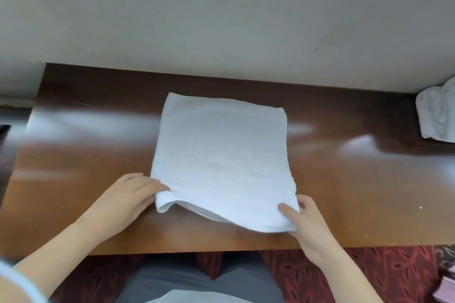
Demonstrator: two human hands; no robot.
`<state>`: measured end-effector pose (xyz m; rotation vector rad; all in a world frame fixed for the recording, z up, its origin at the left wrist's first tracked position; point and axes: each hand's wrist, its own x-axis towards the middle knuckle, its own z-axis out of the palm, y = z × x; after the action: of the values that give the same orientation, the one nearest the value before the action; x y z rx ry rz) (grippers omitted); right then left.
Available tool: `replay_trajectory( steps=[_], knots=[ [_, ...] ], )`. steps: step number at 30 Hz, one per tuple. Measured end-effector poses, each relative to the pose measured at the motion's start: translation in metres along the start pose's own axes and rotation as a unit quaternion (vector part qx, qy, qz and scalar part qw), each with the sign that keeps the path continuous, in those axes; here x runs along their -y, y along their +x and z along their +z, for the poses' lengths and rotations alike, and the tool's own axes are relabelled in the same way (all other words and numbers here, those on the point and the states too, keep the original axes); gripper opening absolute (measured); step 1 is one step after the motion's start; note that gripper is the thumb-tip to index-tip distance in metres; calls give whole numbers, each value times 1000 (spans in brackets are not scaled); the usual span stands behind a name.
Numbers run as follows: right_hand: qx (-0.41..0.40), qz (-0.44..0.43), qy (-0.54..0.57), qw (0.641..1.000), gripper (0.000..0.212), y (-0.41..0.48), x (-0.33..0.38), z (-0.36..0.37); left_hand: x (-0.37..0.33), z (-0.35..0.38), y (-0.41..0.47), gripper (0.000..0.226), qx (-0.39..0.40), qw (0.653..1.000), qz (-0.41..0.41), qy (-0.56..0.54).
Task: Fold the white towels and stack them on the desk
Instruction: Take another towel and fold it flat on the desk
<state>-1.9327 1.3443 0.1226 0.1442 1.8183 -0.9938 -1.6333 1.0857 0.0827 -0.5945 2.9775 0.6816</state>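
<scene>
nearest to the camera are the person's grey trousers and a red carpet with a dark pattern, both below the front edge of the desk.

just over this edge the two hands hold the near side of the folded towel. the left hand grasps the near-left corner: one finger lies on top and the others seem to go under the cloth, so the corner rises a little from the wood. the right hand pinches the near-right corner, with the thumb on top and the curled fingers at the side edge. both hands are therefore closed on the same towel, one at each corner, probably so that the layers keep together and the edge stays straight when it is lifted.

the towel lies in the middle of the desk as a tidy rectangle, several layers thick. its far part is flat on the surface, while the near edge is raised and shows the layers below. it looks ready for one more fold, from the near edge toward the far edge.

farther away, at the far right of the desk, a crumpled towel waits, well apart from the folded one and partly out of the view. behind the desk is a plain pale wall. no stack is visible yet, so the task seems at an early stage.
</scene>
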Motion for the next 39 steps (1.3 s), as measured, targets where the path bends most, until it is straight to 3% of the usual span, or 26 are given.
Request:
replay_trajectory(
  steps=[2, 5, 6, 8, 10, 13, 14, 15, 17, 19, 21, 23, 24, 26, 29, 31, 37, 39],
  knots=[
    [-22, -17, 13, 1000, 45, -8, 3, -6, -10, -13, -2, 56, -30, 997, -31, -57],
    [21, -61, 20, 998, 20, -8, 24, -11, -24, -31, 8, 27, -46, 969, -146, -192],
    [36, -71, 20, 997, 10, -2, 36, -12, -24, -35, 17, 22, -53, 958, -172, -225],
    [49, -74, 34, 995, 10, 16, 66, -10, -24, -42, 41, 24, -61, 924, -226, -301],
    [44, -60, 82, 994, 9, 41, 99, -2, -18, -45, 72, 27, -89, 865, -284, -405],
    [25, -54, 138, 989, 13, 79, 134, 13, 0, -39, 114, 31, -115, 716, -400, -560],
    [-4, -64, 136, 989, 16, 93, 139, 18, 7, -35, 123, 40, -115, 695, -427, -567],
    [-44, -79, 127, 988, 18, 103, 140, 24, 11, -30, 130, 49, -107, 696, -442, -555],
    [-138, -117, 46, 982, 24, 116, 135, 37, 19, -18, 137, 58, -108, 744, -458, -474],
    [-196, -165, -101, 961, 31, 118, 121, 51, 20, -11, 141, 44, -120, 777, -469, -403],
    [-228, -231, -273, 906, 40, 118, 104, 62, 18, -11, 146, 32, -137, 799, -458, -364],
    [-257, -321, -422, 808, 44, 115, 94, 72, 14, -16, 151, 28, -163, 811, -433, -357],
    [-242, -368, -464, 769, 46, 117, 91, 78, 13, -17, 153, 30, -178, 812, -426, -358],
    [-150, -422, -519, 728, 51, 117, 91, 94, 15, -16, 154, 32, -188, 818, -428, -336],
    [-39, -412, -606, 679, 56, 124, 90, 112, 19, -6, 148, 30, -177, 825, -459, -279],
    [-41, -378, -634, 673, 58, 132, 88, 113, 18, -3, 145, 30, -193, 821, -463, -273],
    [-100, -287, -644, 701, 63, 143, 93, 103, 23, 0, 136, 37, -183, 834, -471, -223],
    [-132, -260, -632, 718, 63, 143, 99, 107, 18, 2, 136, 38, -228, 867, -425, -125]
  ],
)
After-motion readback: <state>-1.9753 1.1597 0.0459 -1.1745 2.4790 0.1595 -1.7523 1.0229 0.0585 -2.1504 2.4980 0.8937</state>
